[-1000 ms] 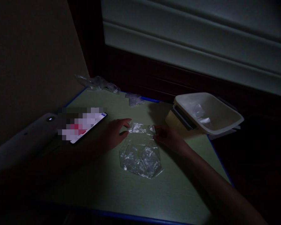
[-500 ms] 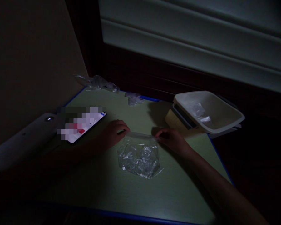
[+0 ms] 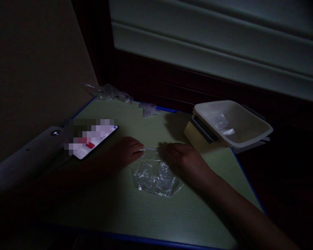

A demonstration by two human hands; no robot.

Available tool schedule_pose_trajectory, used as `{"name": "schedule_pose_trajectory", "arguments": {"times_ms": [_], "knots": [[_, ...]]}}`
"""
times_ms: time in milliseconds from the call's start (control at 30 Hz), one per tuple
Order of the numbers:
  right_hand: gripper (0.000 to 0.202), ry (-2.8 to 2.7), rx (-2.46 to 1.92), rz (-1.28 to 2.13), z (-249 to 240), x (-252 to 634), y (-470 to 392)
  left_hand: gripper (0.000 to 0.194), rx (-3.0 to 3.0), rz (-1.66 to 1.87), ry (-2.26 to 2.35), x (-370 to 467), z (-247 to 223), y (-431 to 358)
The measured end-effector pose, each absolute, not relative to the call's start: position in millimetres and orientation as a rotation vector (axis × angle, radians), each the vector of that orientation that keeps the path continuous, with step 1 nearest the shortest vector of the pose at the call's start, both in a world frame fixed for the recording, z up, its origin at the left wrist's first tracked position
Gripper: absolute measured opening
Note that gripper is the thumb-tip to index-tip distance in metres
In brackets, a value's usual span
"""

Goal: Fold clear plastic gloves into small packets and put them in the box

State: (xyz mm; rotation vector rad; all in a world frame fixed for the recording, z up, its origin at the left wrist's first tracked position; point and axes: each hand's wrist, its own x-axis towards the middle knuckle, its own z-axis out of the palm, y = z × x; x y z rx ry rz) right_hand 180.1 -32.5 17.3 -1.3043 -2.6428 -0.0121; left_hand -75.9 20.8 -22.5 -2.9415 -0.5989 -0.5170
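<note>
A clear plastic bag (image 3: 155, 177), crinkled and shiny, lies flat on the pale green table (image 3: 146, 215). My left hand (image 3: 129, 151) is closed at the bag's far left corner, pinching its edge. Over the far right part of that edge is my right hand (image 3: 182, 158), its fingers bent down and together. Its fingertips are in shadow, so what they grip, if anything, is hard to make out.
A phone (image 3: 94, 142) with a lit screen lies left, beside a white elongated device (image 3: 28, 156). Crumpled plastic (image 3: 109, 93) and another clear piece (image 3: 149, 110) sit at the far edge. A tilted cream bin (image 3: 232, 139) at right holds clear plastic (image 3: 221, 121).
My right hand has turned over and moved a little left across the bag's far edge, covering its right corner. My left hand's fingers have folded down at the left corner.
</note>
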Motion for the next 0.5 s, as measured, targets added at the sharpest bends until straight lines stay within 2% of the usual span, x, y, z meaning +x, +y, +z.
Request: {"name": "schedule_pose_trajectory", "arguments": {"times_ms": [167,333,500], "knots": [[0.038,-2.867,-1.018,-0.069,13,155,-30,0.023,-2.926,-0.39,-0.452,-77,-21,19],[0.037,-2.845,-1.089,0.026,7,177,-33,0.026,-2.884,-0.388,-0.43,-80,-24,20],[0.042,-2.692,-1.21,0.259,8,215,-45,0.025,-2.914,-0.406,-0.488,-80,-18,19]]}}
